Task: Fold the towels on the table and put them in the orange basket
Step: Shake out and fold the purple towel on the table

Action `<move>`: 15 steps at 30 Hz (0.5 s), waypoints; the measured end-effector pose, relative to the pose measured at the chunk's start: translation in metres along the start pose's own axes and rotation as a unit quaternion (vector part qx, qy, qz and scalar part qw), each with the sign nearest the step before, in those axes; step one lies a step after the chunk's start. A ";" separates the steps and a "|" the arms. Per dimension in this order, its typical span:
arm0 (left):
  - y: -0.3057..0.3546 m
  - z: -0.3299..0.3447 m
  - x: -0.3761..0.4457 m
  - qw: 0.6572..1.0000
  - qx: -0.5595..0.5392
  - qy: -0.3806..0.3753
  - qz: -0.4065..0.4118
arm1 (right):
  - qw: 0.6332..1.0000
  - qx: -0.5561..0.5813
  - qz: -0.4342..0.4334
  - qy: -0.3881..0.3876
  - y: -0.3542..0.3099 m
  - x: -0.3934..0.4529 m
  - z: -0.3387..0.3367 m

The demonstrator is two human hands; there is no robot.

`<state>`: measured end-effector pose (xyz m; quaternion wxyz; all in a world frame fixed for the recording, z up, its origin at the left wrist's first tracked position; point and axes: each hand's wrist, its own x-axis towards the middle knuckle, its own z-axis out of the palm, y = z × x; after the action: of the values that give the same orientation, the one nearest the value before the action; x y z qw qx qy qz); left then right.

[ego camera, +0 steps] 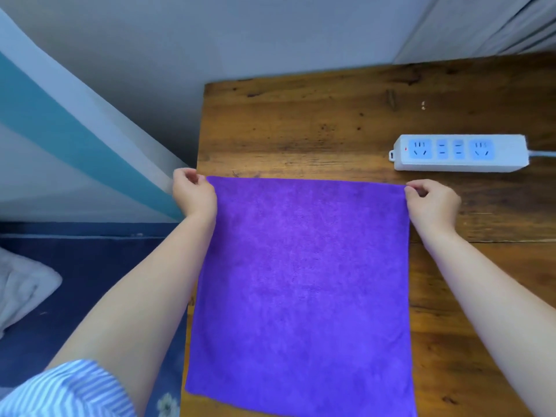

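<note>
A purple towel lies spread flat on the wooden table, reaching from mid-table to the near edge. My left hand pinches its far left corner, right at the table's left edge. My right hand pinches the far right corner. Both far corners sit just above the tabletop. No orange basket is in view.
A white power strip with blue sockets lies on the table just beyond my right hand, its cable running off to the right. Left of the table the floor drops away, with a dark blue mat and a white cloth.
</note>
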<state>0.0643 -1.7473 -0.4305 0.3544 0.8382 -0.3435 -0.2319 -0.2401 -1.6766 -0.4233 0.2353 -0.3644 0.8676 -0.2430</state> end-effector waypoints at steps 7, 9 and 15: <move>-0.007 0.001 0.003 0.974 0.174 -0.114 0.093 | 1.000 -0.012 0.003 0.006 -0.001 0.005 -0.001; -0.008 -0.001 0.006 0.957 0.231 -0.137 0.109 | 1.000 -0.031 0.000 -0.008 -0.003 0.007 -0.003; -0.004 0.001 0.014 0.871 0.345 -0.224 0.268 | 0.947 -0.240 -0.177 -0.119 -0.014 0.016 -0.013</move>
<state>0.0748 -1.7562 -0.4362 0.0052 0.7081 -0.6837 -0.1764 -0.2501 -1.6938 -0.4084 0.1959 -0.5842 0.7873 -0.0198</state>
